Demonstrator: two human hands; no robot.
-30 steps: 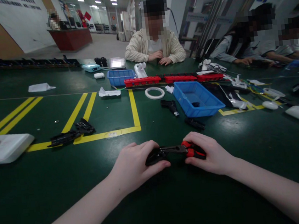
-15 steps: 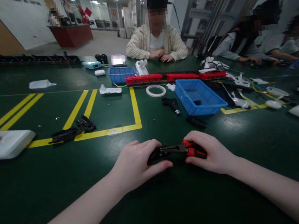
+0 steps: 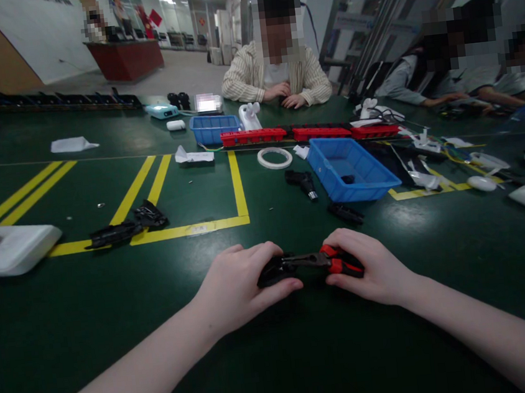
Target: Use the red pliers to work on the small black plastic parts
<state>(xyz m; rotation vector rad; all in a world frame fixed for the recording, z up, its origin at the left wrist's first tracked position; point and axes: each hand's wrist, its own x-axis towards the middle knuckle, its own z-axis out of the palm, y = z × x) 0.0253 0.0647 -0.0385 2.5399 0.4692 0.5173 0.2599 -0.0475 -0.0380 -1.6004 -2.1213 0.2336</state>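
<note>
Low over the green table, my left hand is closed around a black plastic part, whose shape is mostly hidden by the fingers. My right hand grips the red and black handles of a pair of pliers. The pliers point left, and their jaws reach the black part at my left fingertips; whether they bite on it I cannot tell. Beyond my right hand lie another black part and a black pistol-shaped piece.
A blue bin with a small dark piece inside stands ahead, beside a tape roll. Black parts lie on yellow floor-style tape lines at left, near a white case. Red strips cross the table; a person sits opposite.
The view has shifted very slightly. Both hands keep the same hold on the black part and the pliers, with almost no visible movement.
</note>
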